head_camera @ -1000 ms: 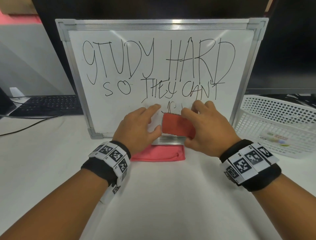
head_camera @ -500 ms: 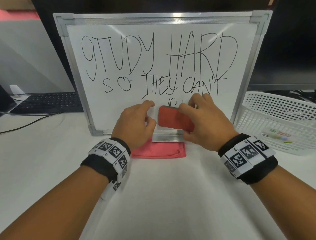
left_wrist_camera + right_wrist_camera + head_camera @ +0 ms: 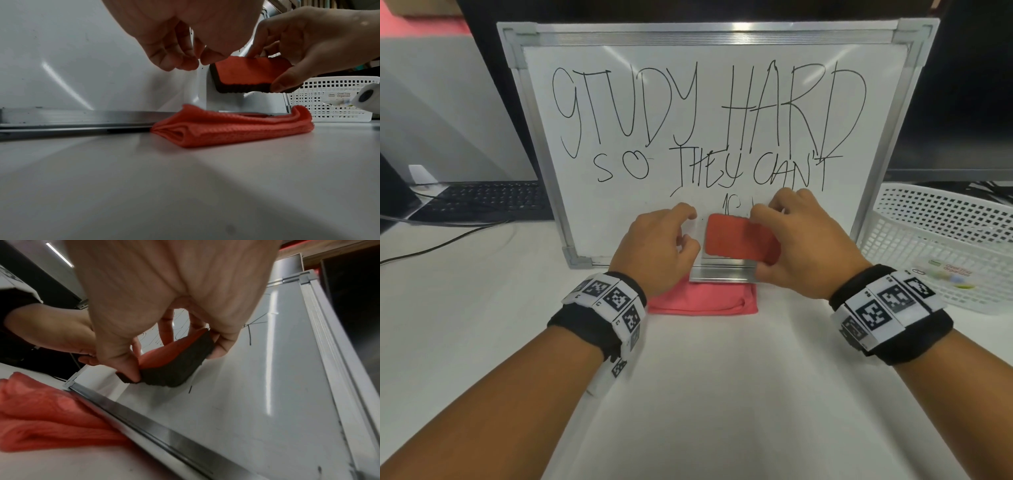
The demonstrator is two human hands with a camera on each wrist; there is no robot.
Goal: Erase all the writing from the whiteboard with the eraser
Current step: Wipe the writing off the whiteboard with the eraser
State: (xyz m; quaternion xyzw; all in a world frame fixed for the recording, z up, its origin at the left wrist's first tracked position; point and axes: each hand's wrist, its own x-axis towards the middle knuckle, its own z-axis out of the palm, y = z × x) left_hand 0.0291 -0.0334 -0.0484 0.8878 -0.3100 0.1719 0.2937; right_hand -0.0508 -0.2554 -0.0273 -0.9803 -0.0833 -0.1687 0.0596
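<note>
A silver-framed whiteboard leans upright at the back of the table, covered in black writing: "STUDY HARD SO THEY CAN'T" and fragments of a lower line. My right hand grips a red eraser with a black felt underside, fingers over its top edge and thumb under it, felt against the board's lower middle. My left hand hovers just left of the eraser, fingers loosely curled, holding nothing.
A folded pink-red cloth lies on the white table below the board's metal tray. A white perforated basket stands at the right. A black keyboard and cables sit at the back left.
My right hand has carried the eraser slightly up the board's lower part. My left hand has drawn its fingers in from the eraser.
</note>
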